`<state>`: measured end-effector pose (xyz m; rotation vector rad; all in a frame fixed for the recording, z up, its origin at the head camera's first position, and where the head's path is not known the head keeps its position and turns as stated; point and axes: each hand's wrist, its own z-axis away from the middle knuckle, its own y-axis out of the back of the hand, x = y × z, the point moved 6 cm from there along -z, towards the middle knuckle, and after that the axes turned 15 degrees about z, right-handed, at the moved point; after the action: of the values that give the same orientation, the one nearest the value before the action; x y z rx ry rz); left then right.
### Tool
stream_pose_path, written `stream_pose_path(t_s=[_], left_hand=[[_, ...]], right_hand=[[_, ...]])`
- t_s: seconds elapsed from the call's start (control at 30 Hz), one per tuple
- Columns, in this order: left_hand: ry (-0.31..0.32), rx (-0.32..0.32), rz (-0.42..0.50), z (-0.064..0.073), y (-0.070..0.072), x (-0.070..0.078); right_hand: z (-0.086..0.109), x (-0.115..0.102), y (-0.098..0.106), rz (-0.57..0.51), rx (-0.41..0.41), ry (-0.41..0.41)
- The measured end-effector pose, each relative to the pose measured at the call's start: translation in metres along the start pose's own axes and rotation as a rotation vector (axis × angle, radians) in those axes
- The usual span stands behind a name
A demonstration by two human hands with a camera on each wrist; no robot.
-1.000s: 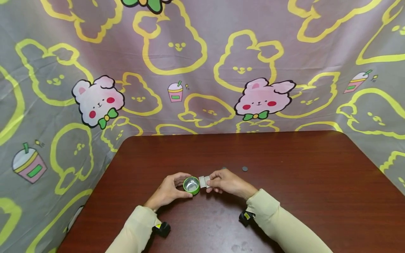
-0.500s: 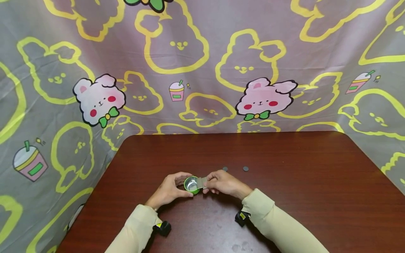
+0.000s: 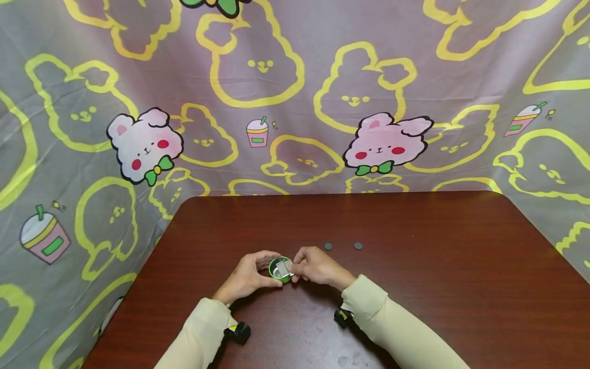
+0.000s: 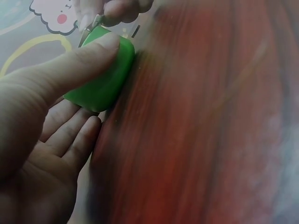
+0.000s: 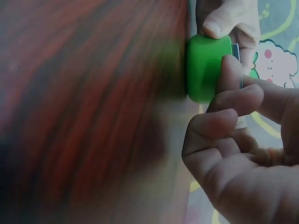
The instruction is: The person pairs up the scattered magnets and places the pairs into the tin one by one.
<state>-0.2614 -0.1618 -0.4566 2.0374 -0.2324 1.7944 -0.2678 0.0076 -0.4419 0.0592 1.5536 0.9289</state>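
Note:
In the head view my left hand (image 3: 249, 274) grips a small round green tin (image 3: 282, 281) with a silvery inside, thumb on the near side and fingers round the far side. The tin's smooth green wall also shows in the left wrist view (image 4: 105, 88), under the thumb. My right hand (image 3: 318, 266) pinches a flat silver-grey rectangular piece (image 3: 283, 268) by its right end. That piece lies across the tin's open mouth, covering much of it in the head view. In the right wrist view, its thin edge (image 5: 236, 50) shows along the tin's rim, partly hidden by fingers.
Two small dark grey discs, a left one (image 3: 328, 246) and a right one (image 3: 358, 246), lie on the brown wooden table (image 3: 442, 266) beyond my right hand. Behind the table hangs a patterned cloth (image 3: 304, 51).
My right hand has moved left, bringing the flat piece from beside the tin to over its mouth. The left disc, mostly hidden before, now shows fully. My left hand keeps its hold.

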Motion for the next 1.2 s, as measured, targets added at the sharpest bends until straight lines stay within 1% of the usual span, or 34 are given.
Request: stream_pose_path(t_s=[0.2,0.4,0.5,0.73,0.97,1.07,1.2], left_hand=[[0.008,0.015,-0.018,-0.001,-0.002,-0.002],[-0.005,0.015,-0.005,-0.001,-0.004,0.0],[-0.007,0.023,-0.012,0.0,-0.002,0.002],[-0.008,0.018,-0.025,-0.001,-0.001,0.002],[0.004,0.029,-0.028,0.001,0.0,0.002],[0.004,0.032,-0.015,0.002,-0.001,0.003],[-0.007,0.026,-0.007,0.002,-0.002,0.005]], right_hand=[[0.005,0.002,0.001,-0.026,-0.014,0.015],[0.003,0.0,0.002,0.017,0.011,0.026],[0.0,-0.002,0.004,0.028,0.025,0.01],[-0.009,-0.003,0.005,0.12,0.057,-0.035],[-0.011,-0.008,0.003,0.268,0.082,-0.064],[-0.011,-0.009,0.001,0.276,0.079,-0.07],[-0.009,-0.008,-0.002,0.268,0.042,-0.069]])
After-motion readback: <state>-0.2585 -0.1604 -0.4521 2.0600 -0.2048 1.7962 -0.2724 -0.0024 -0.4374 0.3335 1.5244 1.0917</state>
